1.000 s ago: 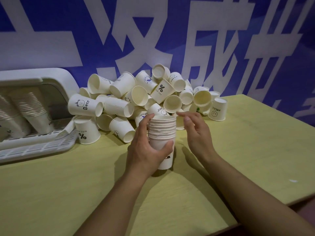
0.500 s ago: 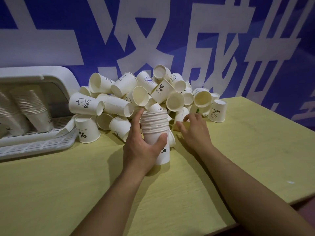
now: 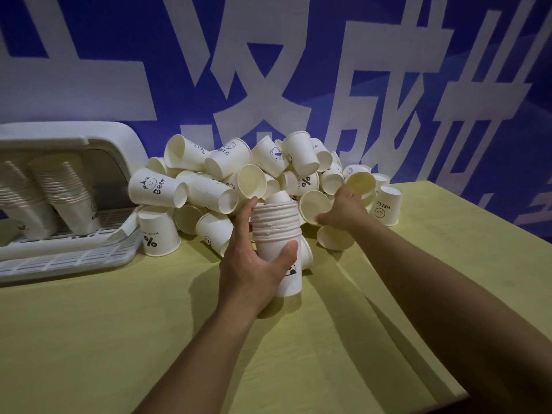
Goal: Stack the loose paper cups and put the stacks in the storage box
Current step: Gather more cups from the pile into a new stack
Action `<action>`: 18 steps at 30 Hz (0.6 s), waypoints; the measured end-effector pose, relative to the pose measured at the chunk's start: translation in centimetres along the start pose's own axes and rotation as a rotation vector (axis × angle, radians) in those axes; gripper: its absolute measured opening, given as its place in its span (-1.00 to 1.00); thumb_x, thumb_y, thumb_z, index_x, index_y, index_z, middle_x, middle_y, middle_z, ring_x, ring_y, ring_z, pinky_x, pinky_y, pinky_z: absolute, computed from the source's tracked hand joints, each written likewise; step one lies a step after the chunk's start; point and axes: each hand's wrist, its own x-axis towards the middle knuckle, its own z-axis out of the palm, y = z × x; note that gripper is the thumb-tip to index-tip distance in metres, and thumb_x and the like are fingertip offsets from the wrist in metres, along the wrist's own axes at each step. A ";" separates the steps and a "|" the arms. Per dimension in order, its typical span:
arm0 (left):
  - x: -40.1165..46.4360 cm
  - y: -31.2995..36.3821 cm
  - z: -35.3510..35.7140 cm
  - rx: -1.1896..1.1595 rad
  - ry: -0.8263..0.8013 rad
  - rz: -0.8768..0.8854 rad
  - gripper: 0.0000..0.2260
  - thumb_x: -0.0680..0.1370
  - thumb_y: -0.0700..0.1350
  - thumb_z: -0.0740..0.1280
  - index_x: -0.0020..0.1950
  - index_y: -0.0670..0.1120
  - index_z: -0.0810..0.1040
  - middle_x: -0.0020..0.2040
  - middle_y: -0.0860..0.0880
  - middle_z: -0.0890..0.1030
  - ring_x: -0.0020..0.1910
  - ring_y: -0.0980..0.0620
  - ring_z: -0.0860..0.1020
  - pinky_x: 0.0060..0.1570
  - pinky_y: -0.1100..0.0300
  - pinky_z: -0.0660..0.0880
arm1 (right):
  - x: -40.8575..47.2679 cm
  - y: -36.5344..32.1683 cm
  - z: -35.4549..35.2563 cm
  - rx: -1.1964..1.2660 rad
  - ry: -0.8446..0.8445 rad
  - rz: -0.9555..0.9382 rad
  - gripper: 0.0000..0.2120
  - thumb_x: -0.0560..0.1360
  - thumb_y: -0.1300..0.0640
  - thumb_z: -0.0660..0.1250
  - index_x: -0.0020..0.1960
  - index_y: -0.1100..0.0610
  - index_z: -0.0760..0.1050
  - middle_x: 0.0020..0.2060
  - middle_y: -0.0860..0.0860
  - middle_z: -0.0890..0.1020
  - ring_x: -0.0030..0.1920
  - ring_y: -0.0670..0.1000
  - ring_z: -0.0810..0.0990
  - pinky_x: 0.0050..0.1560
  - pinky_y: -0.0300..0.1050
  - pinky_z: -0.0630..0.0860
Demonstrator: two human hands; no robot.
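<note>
White paper cups nested into one stack (image 3: 276, 231) stand upright on a yellow table (image 3: 418, 264), gripped by a person's left hand (image 3: 254, 264), thumb and fingers curled round it. Reaching into the heap of loose cups (image 3: 245, 180), the right hand (image 3: 343, 210) grasps one cup (image 3: 315, 206). Two stacks lean inside the storage box (image 3: 59, 186) at left.

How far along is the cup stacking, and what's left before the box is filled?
Done: at least two tall stacks already stand in the storage box at left. In hand: the left hand has its grip on a partial stack standing upright on the table, while the right hand reaches into the pile at a loose cup. Left: most of the job, since the pile of loose cups remains large.
</note>
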 end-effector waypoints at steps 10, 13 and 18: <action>-0.6 0.1 0.6 0.002 -0.092 0.041 -0.21 0.36 0.26 0.47 0.48 0.41 0.10 0.32 0.13 0.51 0.06 0.00 0.61 -0.02 0.16 0.50 | -6.7 4.5 -2.1 0.350 -0.084 0.040 -0.25 0.38 -0.23 0.51 0.43 0.04 0.34 0.22 -0.04 0.49 0.14 0.02 0.47 0.05 -0.03 0.45; -0.8 0.1 0.8 -0.001 -0.091 0.047 -0.21 0.34 0.27 0.47 0.46 0.45 0.12 0.29 0.16 0.52 0.07 0.00 0.61 0.08 0.03 0.55 | -8.4 5.2 -2.0 0.594 0.035 0.027 -0.44 0.42 -0.17 0.50 0.29 -0.02 0.34 0.14 -0.02 0.55 0.02 -0.03 0.57 0.03 -0.01 0.55; -1.1 0.3 0.9 -0.002 -0.217 0.058 -0.21 0.28 0.32 0.43 0.44 0.48 0.13 0.21 0.27 0.53 0.01 0.11 0.64 0.07 0.02 0.58 | -9.8 5.1 -3.1 0.942 0.468 -0.066 -0.71 0.53 -0.07 0.41 0.16 -0.10 0.37 0.07 -0.09 0.59 0.01 -0.06 0.61 0.05 0.06 0.62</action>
